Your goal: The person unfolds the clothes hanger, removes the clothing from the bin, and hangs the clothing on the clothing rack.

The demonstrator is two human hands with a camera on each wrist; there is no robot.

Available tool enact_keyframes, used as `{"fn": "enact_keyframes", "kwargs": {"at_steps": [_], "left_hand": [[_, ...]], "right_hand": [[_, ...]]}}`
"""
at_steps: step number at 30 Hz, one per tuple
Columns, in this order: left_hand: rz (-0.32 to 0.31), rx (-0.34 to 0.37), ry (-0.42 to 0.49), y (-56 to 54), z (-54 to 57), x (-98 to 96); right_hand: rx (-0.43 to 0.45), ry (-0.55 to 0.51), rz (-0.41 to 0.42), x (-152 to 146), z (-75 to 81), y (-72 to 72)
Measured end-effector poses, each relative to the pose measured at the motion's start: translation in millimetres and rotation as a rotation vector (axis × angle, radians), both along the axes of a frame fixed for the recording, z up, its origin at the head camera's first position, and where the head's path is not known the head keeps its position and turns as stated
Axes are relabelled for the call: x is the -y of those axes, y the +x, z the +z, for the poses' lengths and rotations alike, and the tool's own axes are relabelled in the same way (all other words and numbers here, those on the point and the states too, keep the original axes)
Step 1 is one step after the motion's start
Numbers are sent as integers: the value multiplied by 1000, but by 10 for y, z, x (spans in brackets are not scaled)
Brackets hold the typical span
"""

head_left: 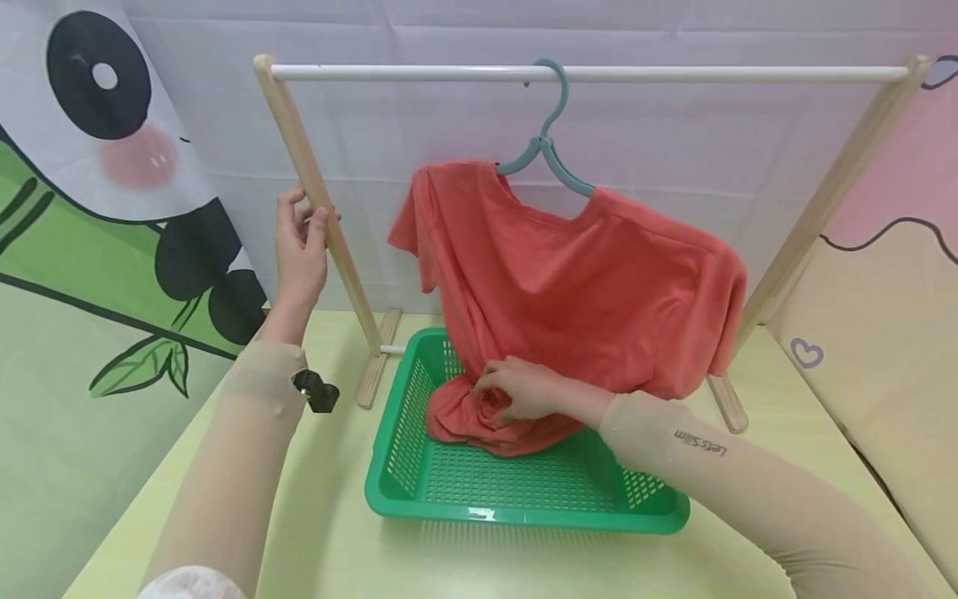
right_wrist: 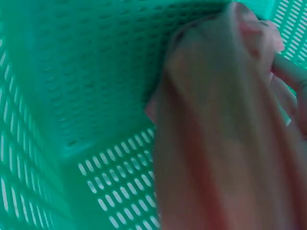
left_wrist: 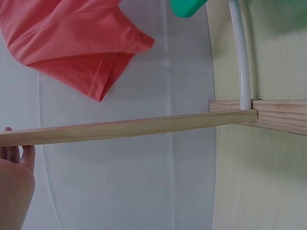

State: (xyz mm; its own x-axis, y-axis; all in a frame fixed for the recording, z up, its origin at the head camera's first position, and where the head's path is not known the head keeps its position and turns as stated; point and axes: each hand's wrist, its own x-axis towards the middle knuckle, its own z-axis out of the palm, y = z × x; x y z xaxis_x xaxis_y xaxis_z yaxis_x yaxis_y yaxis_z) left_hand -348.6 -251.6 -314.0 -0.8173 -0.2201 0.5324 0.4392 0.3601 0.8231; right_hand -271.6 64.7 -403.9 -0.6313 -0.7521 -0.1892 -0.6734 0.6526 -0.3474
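Left hand at frame left grips the rack's wooden upright, orange T-shirt at centre already on the hanger, but its hem sits bunched in the green basket, pinched by right hand; looks mostly hung, hem left.

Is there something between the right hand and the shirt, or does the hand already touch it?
Nothing visible: the right hand already grips the bunched hem of the shirt in the basket.
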Motion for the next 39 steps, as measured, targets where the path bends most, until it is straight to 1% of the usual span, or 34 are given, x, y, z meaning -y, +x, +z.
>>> {"fn": "enact_keyframes", "kwargs": {"at_steps": [4,9,12,15,20,24,27,30,34,36,39], "left_hand": [[-1,-3,5,-7,-5,-1],[2,-10,14,-16,-9,0],[1,-7,17,-12,-11,0],[3,-1,18,-5,-19,-4],[4,-7,14,-3,-21,-10],[4,-8,13,-7,-14,-9],[1,-7,15,-7,-12,-5],[1,-6,19,-6,-14,2],[2,5,29,-8,-10,5],[-1,11,36,13,6,-7],[-9,18,41,94,62,-55]], "right_hand": [[-3,61,41,1,-126,-22],[-44,56,59,19,-246,-75],[-48,46,57,29,-263,-107],[-19,23,52,22,-236,-139],[41,-45,56,-22,-95,-175],[51,-100,70,-74,53,-202],[50,-143,54,-121,207,-243],[54,-181,10,-182,411,-297],[32,-229,-58,-284,662,-406],[14,-250,-88,-337,749,-470],[-10,-280,-129,-417,819,-569]]}}
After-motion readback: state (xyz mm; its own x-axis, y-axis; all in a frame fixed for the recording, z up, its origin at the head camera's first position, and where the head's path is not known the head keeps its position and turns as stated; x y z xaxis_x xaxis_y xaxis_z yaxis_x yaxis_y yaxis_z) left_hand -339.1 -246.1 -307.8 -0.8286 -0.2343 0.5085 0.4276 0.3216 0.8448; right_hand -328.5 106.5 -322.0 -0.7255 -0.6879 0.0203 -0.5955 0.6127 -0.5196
